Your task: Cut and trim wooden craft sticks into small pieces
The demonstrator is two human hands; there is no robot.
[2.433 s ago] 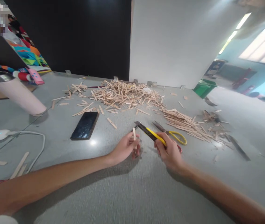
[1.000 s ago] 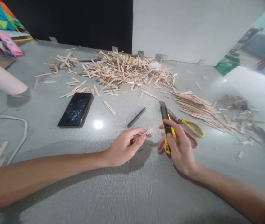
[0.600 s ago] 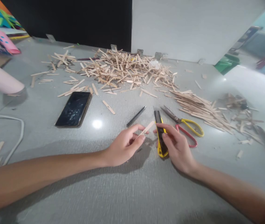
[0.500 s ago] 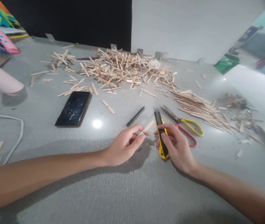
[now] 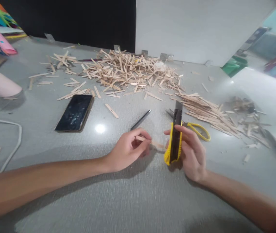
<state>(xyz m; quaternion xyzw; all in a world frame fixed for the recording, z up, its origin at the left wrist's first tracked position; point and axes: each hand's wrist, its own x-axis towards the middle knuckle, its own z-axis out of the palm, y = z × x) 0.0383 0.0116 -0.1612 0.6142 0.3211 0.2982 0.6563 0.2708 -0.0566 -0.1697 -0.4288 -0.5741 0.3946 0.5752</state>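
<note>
Head view: left hand (image 5: 130, 149) is pinching a stick (image 5: 152, 142) between thumb and fingertips, just left of the knife (image 5: 175, 137). Right hand (image 5: 192, 152) is gripping the knife upright, blade out. Scissors (image 5: 198, 129) are lying just behind the knife, a pen (image 5: 140, 119) to its left.

Wood stick (image 5: 152, 142) pinched in left hand (image 5: 128, 150) fingers: pale, matt, bare wood. Utility knife (image 5: 175, 137) gripped in right hand (image 5: 191, 152): yellow plastic body, semi-gloss, w/ black plastic slider and dull grey metal blade past the fingertips. Scissors (image 5: 198, 129) just behind right fingers: yellow plastic handles, dark metal blades. Pen (image 5: 140, 119) beyond left fingertips: dark, slight sheen. Phone (image 5: 74, 112) further left: black glass, glossy. Table (image 5: 128, 200) under both hands: grey, fine-textured, w/ a shiny glare spot.
</note>
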